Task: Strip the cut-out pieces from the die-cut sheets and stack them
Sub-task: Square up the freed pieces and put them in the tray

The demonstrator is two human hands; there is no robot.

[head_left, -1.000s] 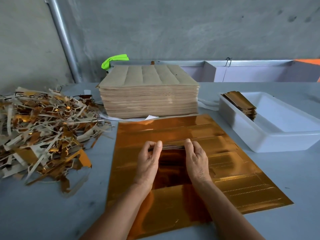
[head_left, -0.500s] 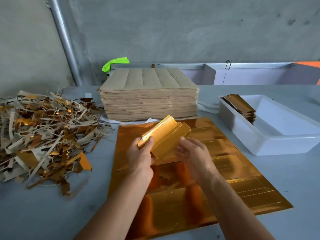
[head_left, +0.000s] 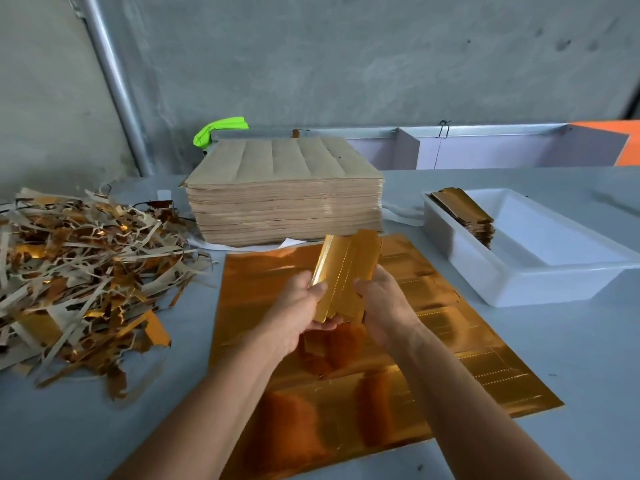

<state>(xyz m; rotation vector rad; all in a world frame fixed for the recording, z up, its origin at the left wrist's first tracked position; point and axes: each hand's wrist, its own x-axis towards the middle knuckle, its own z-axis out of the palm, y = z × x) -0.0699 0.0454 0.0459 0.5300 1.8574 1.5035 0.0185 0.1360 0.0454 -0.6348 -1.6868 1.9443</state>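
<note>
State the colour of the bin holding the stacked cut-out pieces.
White: the bin on the right, seen in the head view, holds gold cut-out pieces.

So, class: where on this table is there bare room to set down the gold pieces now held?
Free: the white tub's floor right of its gold stack; bare table right of the gold sheet; the near-left corner below the scrap heap. Crowded: left side, and the back by the brown sheet stack.

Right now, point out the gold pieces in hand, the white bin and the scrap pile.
gold pieces (head_left: 341, 271): head view, middle of the held bundle's face.
white bin (head_left: 512, 282): head view, near outer wall.
scrap pile (head_left: 86, 265): head view, middle of the heap.
</note>
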